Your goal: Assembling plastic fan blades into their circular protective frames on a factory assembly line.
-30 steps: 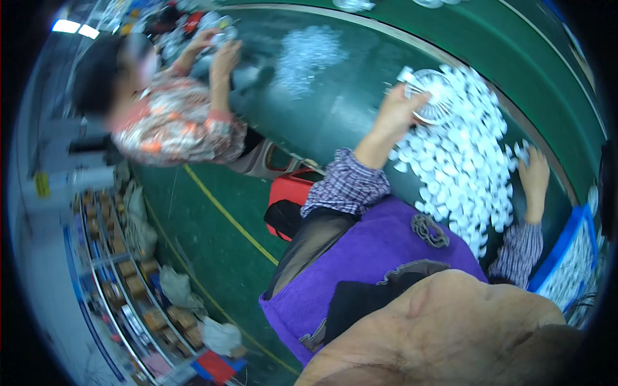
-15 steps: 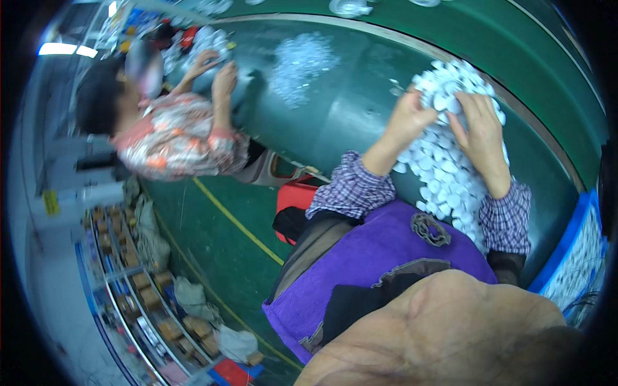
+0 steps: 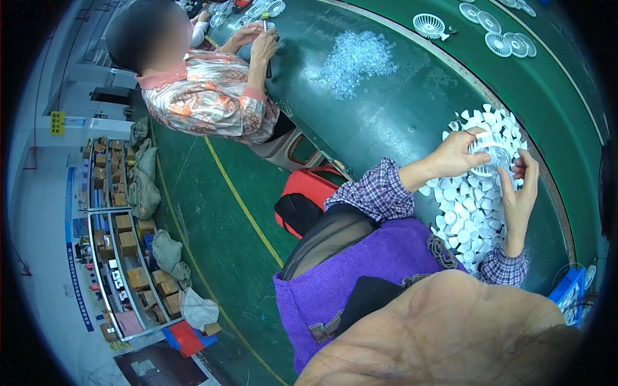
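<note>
My left hand [image 3: 452, 156] grips a white round plastic fan grille [image 3: 484, 153] by its near-left side, thumb on top. The grille is tilted, and slots show along its rim. My right hand [image 3: 523, 186] is just to the right of it, thumb and fingers apart; whether a fingertip touches the grille cannot be made out. Under and around both hands spreads a heap of small white plastic fan blades [image 3: 460, 222] on the green table [image 3: 412, 122].
A pile of small clear parts [image 3: 359, 63] lies farther left. White fan grilles [image 3: 429, 27] rest on the green surface beyond the table's raised edge. A co-worker [image 3: 206, 93] sits at left, holding a screwdriver [image 3: 267, 61]. A blue bin [image 3: 569, 297] stands at right, a red stool [image 3: 309, 190] at my left.
Earlier both hands were together over the heap. Now my left hand holds the grille and my right hand is apart from it. The whole view has shifted, showing more grilles at the back.
</note>
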Motion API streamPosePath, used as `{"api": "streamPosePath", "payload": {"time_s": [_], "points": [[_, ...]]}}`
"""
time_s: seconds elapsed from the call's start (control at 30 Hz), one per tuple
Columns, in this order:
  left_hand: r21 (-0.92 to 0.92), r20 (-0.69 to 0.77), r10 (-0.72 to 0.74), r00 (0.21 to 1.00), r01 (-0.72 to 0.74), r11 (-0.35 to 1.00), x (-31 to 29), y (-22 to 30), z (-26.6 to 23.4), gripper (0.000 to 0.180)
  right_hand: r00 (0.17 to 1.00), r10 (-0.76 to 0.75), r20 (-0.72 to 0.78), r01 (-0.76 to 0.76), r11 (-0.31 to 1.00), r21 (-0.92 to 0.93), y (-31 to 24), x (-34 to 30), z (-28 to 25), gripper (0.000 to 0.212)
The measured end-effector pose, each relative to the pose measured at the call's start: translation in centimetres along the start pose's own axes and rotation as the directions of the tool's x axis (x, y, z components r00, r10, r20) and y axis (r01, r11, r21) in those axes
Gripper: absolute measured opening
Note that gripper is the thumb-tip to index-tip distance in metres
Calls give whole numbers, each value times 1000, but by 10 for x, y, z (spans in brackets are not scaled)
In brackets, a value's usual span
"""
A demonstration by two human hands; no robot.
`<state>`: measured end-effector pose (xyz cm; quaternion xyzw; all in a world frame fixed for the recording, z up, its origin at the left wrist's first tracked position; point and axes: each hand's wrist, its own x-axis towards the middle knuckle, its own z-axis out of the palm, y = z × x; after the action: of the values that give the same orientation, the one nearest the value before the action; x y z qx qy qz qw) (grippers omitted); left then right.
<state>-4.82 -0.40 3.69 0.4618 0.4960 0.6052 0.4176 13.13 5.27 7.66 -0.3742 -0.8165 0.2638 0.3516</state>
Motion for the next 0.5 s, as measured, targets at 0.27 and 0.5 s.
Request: {"api": "streamPosePath", "payload": {"time_s": [0.27,0.5], "points": [[156,218,30,976,-65,986,-6,10,2,36,949,99,300,-182,948,262,12,-12,-1,34],[27,276,-113,955,110,994,-1,-2,14,44,929,251,271,-349,835,426,52,-13,-17,29]]}}
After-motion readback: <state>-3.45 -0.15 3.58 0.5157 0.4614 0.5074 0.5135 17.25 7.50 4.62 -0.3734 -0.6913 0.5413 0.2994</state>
